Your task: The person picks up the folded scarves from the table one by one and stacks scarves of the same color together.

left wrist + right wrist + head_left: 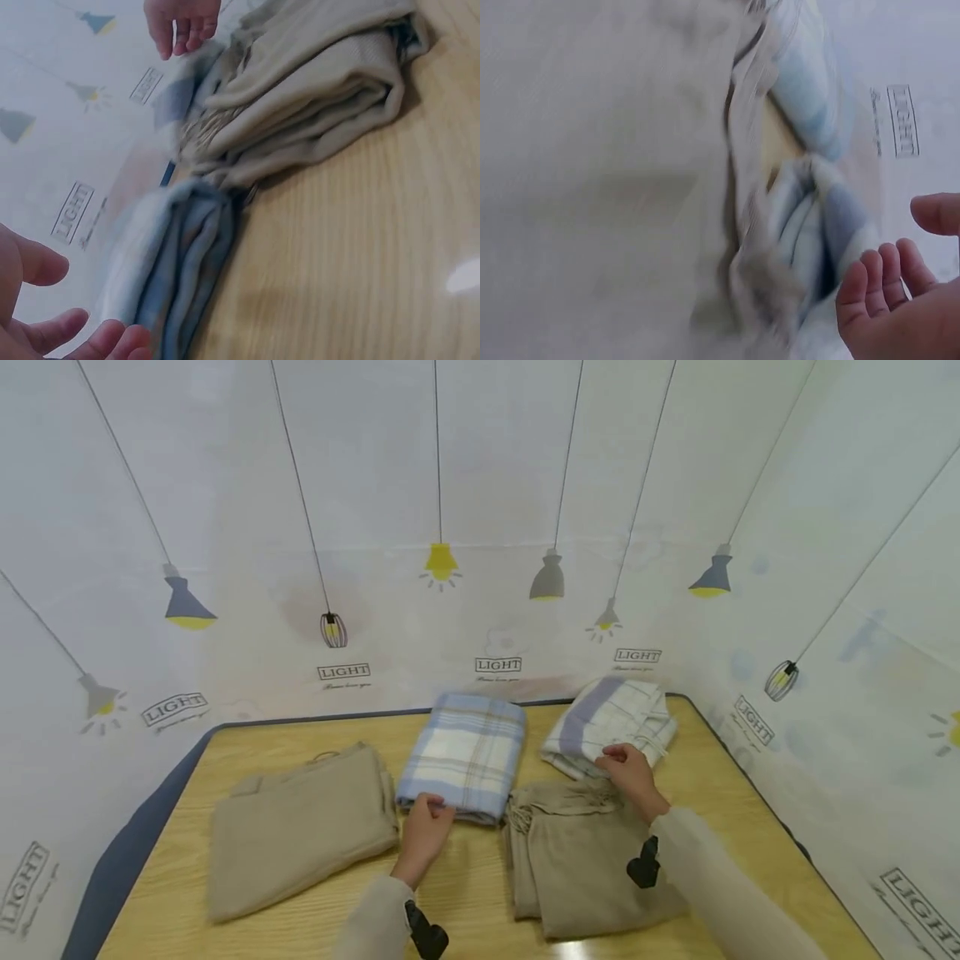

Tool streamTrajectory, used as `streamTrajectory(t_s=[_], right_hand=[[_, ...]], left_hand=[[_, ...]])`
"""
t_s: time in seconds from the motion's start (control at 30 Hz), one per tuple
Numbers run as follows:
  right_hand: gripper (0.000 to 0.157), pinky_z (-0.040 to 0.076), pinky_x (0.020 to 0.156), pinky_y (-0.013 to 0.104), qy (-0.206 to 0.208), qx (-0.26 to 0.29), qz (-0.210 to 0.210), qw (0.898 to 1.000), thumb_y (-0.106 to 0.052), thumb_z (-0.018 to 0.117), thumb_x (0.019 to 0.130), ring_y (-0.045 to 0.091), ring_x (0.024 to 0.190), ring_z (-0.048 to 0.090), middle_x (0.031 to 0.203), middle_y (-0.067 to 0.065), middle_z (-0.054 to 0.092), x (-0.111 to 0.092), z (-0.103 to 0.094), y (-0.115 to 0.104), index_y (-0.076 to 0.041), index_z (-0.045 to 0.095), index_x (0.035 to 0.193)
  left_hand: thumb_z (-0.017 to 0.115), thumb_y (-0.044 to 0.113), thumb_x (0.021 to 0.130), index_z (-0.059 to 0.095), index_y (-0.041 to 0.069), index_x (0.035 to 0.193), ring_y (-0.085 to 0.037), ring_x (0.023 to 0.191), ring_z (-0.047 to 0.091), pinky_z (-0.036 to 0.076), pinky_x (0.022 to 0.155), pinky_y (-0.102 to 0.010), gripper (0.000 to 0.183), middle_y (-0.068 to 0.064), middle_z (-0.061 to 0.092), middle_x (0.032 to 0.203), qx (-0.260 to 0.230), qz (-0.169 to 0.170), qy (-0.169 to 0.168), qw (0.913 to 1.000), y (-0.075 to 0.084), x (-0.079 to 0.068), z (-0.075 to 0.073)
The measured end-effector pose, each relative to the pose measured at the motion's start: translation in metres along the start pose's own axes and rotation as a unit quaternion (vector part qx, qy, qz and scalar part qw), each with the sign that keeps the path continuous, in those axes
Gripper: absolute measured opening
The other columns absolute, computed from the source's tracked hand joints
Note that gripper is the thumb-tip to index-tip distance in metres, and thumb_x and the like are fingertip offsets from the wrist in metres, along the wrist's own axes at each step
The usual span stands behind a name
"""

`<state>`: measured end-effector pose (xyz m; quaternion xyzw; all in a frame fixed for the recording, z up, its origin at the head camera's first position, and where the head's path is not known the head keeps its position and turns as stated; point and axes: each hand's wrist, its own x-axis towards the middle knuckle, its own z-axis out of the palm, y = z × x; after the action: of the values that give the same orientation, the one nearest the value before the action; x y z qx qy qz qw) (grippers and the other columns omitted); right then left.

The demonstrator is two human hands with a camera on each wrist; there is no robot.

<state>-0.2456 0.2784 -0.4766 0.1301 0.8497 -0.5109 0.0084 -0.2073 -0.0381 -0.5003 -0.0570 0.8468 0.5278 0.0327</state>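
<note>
Hovering nr folded blue-wht plaid cloth (467, 750): L hand (427, 829).

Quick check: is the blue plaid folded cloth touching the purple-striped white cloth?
Apart. The head view shows a strip of wooden tabletop between the blue plaid folded cloth and the purple-striped white cloth.

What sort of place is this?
It looks like a small screened-off work area indoors, perhaps for demonstrations. A wood-grain table holds four folded cloths, and a pale backdrop printed with hanging lamps surrounds its back and sides.
</note>
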Motion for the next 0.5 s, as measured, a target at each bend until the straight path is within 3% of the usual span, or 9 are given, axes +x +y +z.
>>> streamTrajectory(t_s=[0.2, 0.37, 0.5], right_hand=[[0.041, 0.045, 0.091, 0.047, -0.056, 0.018, -0.009, 0.998, -0.019, 0.048, 0.098, 0.039, 0.112, 0.050, 0.126, 0.024, 0.049, 0.003, 0.026, -0.026, 0.006, 0.045, 0.131], [0.039, 0.050, 0.081, 0.040, -0.071, 0.031, -0.028, 0.997, -0.016, 0.050, 0.097, 0.031, 0.098, 0.057, 0.116, 0.021, 0.055, 0.004, 0.045, -0.037, 0.007, 0.047, 0.129], [0.038, 0.049, 0.080, 0.035, -0.081, 0.042, -0.018, 0.996, -0.018, 0.050, 0.097, 0.023, 0.095, 0.058, 0.116, 0.018, 0.055, 0.006, 0.057, -0.045, 0.003, 0.047, 0.129]], left_hand=[[0.055, 0.021, 0.093, 0.054, -0.003, 0.116, -0.027, 0.086, 0.059, 0.046, 0.069, -0.037, 0.033, -0.020, 0.061, 0.103, -0.001, -0.021, 0.024, 0.9995, -0.007, 0.007, -0.037], [0.054, 0.023, 0.094, 0.054, -0.001, 0.118, -0.030, 0.092, 0.060, 0.047, 0.073, -0.038, 0.034, -0.022, 0.060, 0.110, 0.005, -0.032, 0.036, 0.9988, -0.014, 0.010, -0.060], [0.050, 0.026, 0.095, 0.053, -0.001, 0.119, -0.034, 0.097, 0.059, 0.048, 0.079, -0.045, 0.036, -0.023, 0.060, 0.112, 0.009, -0.037, 0.037, 0.9986, -0.019, 0.010, -0.074]])
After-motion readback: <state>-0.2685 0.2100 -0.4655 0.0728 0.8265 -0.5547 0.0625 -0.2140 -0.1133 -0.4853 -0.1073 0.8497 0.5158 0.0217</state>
